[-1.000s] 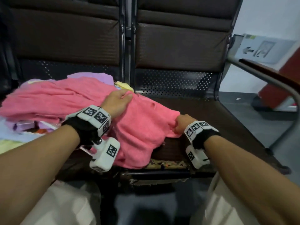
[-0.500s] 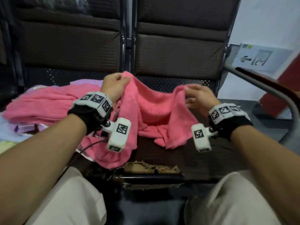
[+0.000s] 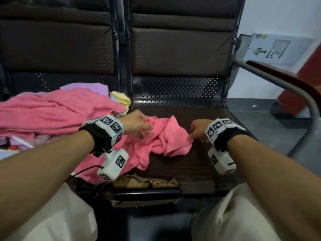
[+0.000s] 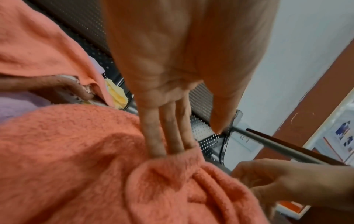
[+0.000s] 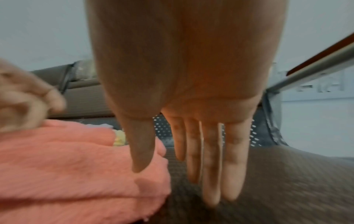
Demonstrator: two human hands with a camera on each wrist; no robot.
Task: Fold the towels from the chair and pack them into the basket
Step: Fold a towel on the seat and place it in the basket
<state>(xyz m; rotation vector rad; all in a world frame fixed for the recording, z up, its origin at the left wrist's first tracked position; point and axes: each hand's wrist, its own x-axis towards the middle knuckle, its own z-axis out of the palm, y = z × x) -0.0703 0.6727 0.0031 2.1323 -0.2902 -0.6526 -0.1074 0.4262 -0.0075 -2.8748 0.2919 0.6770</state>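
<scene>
A pink towel lies crumpled on the dark seat of the right chair. My left hand rests on its left part; in the left wrist view the straight fingers dip into a fold of the towel, thumb held apart. My right hand is at the towel's right edge. In the right wrist view that hand is flat and spread over the seat, its thumb tip touching the towel. No basket is in view.
On the left chair seat lies a pile of towels: a large pink one, a purple one and a yellow one. A metal armrest runs along the right. The seat's front edge is torn.
Half a second ago both hands held the pink towel up by its top edge. It now lies in a heap on the seat, and both hands have come down and let go.
</scene>
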